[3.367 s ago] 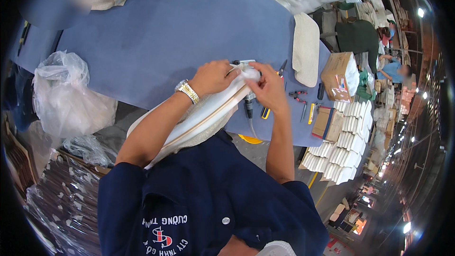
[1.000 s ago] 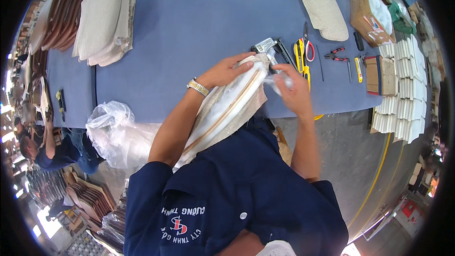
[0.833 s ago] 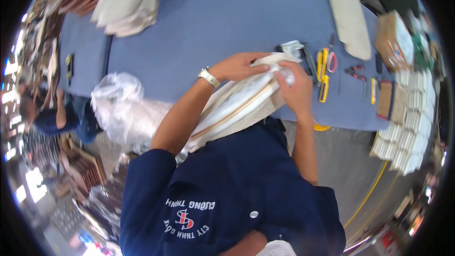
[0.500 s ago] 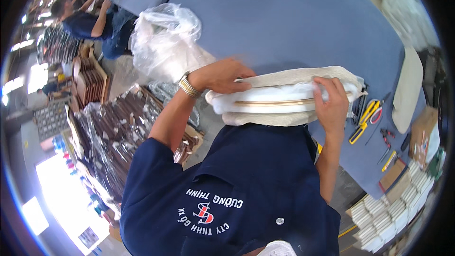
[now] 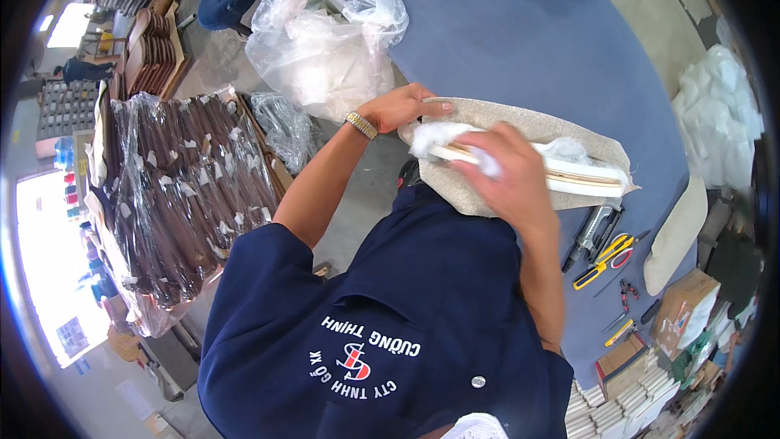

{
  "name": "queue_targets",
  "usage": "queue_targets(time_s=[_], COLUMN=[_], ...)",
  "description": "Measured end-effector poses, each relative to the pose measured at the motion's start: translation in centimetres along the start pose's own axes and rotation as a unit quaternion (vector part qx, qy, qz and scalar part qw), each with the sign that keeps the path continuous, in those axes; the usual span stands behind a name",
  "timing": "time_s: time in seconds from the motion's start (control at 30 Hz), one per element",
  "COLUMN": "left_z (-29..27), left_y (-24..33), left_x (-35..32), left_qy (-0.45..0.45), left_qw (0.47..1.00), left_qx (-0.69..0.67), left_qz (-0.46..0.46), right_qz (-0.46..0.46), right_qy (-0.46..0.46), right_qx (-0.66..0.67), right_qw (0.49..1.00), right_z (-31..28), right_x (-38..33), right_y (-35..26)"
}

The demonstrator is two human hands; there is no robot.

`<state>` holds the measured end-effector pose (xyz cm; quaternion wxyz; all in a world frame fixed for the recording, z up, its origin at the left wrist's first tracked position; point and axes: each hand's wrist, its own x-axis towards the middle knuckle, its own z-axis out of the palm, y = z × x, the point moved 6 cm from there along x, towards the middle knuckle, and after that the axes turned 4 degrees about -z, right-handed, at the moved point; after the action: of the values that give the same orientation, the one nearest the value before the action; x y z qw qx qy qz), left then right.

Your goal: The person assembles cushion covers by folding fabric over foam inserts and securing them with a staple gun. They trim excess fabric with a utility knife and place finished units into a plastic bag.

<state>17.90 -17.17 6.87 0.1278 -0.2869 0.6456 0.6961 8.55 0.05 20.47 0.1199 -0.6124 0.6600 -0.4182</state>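
A curved board (image 5: 581, 179) with a wooden edge strip and white padding lies on its side at the table's near edge. Beige fabric (image 5: 561, 123) spreads out on both its far and near sides. My left hand (image 5: 404, 107) is closed on the fabric's left corner, thumb and fingers pinching the edge. Over the left half of the board is my right hand (image 5: 510, 175), its fingers bent down at the white wadding (image 5: 435, 136). Motion smears those fingers, and what they grip is hidden.
On the blue table (image 5: 520, 41), right of the work, lie a grey tool (image 5: 591, 236), a yellow-handled cutter (image 5: 597, 270), and red-handled pliers (image 5: 626, 294). A clear bag of white stuffing (image 5: 325, 49) stands at the left. Plastic-wrapped brown parts (image 5: 183, 187) are stacked further left.
My right hand has moved from the board's right end to its left half. The left hand now pinches the fabric corner. The piece has tilted, its right end nearer, and the view has shifted.
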Motion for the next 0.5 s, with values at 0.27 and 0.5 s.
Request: queue_targets(time_s=[0.27, 0.5], left_z=[0.2, 1.0], left_y=[-1.4, -2.5], left_x=[0.6, -0.4], left_qy=[0.005, 0.003], left_qw=[0.996, 0.996], left_qx=[-0.076, -0.073], left_qz=[0.047, 0.056], right_qz=[0.221, 0.166], right_qy=[-0.034, -0.004], right_qx=[-0.167, -0.168], right_qw=[0.96, 0.972], right_z=[7.0, 10.8], right_x=[0.2, -0.7], right_y=[0.0, 0.1])
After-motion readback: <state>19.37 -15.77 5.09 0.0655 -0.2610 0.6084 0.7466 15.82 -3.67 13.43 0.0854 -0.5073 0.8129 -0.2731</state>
